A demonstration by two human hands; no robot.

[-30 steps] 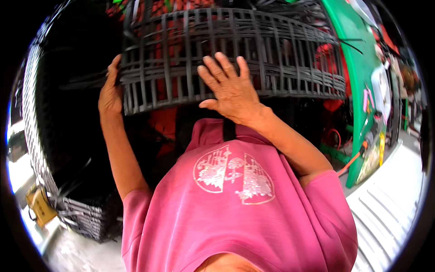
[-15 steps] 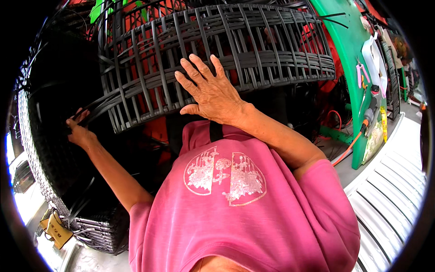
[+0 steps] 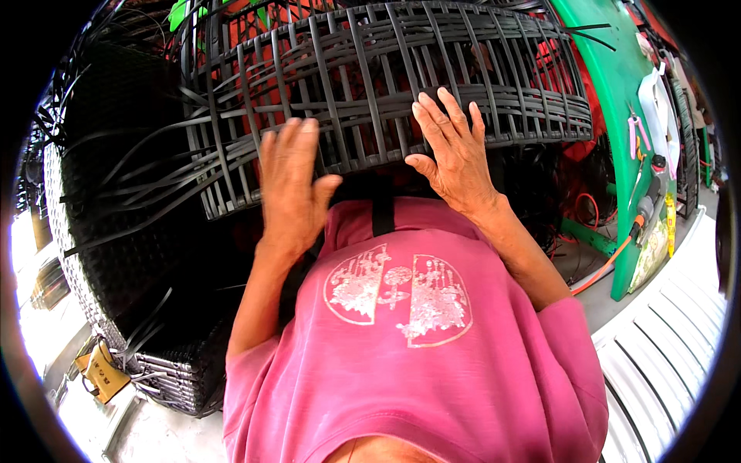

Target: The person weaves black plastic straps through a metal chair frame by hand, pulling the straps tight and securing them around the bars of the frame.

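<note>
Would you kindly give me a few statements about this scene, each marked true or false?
1. The left hand and the right hand both have their fingers stretched out. True.
2. The right hand is gripping a tool. False: it is open, in front of the black woven frame.
3. Loose strips stick out past the frame's left side. True.
4. The person wears something blue on the upper body. False: it is a pink shirt.
5. A green panel stands at the frame's right side. True.
</note>
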